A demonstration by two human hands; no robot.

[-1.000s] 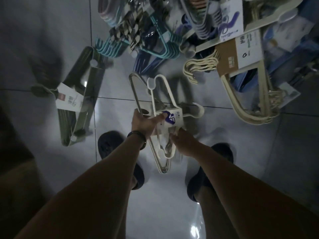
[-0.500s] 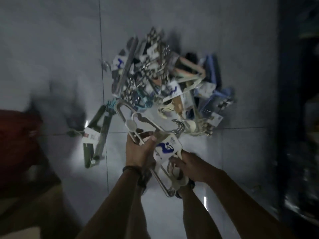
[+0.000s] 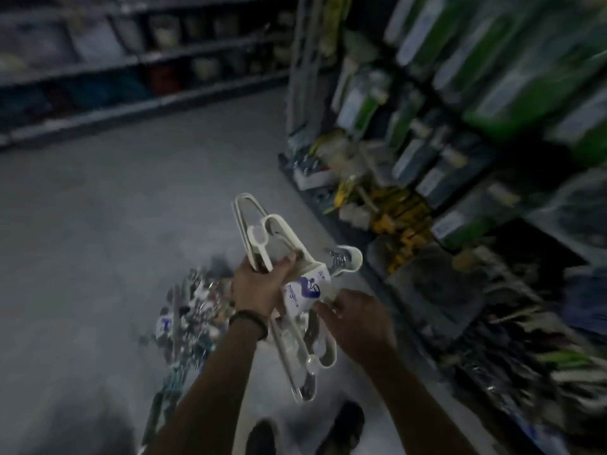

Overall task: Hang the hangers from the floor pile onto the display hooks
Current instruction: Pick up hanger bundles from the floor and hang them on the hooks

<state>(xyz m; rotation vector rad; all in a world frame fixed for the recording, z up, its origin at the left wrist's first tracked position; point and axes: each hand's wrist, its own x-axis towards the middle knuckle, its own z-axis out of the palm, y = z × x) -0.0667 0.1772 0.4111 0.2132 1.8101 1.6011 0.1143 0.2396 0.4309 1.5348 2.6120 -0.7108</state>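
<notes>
Much of the view is smeared by motion and dim light. The goods on the display shelving [image 3: 460, 165] at the right read only as green, yellow and grey streaks, and no hooks can be made out on it. The far shelves [image 3: 131, 64] across the floor [image 3: 98, 208] are just as soft. The floor pile [image 3: 193, 310] of hangers is partly hidden behind the left forearm, and its pieces are too blurred to tell apart. How many hangers make up the held bundle cannot be counted. Its label [image 3: 303, 290] shows only a purple figure, and the print is unreadable. Two dark shoes [image 3: 345, 425] are cut off by the bottom edge.

The white hanger bundle [image 3: 284, 233] is held in the air above the floor, between the pile and the shelving. The left grip [image 3: 258, 287], with a dark band [image 3: 249, 318] on its wrist, is closed around the bundle just left of the label. The right grip [image 3: 359, 320] has curled fingers pinching the bundle at the label's lower right edge. The label sits between the two grips.

The bundle's long axis runs away from the person. One shoulder end is up and far, and the other is low and near, above the shoes. Its hooks [image 3: 349, 257] point right, toward the shelving.
</notes>
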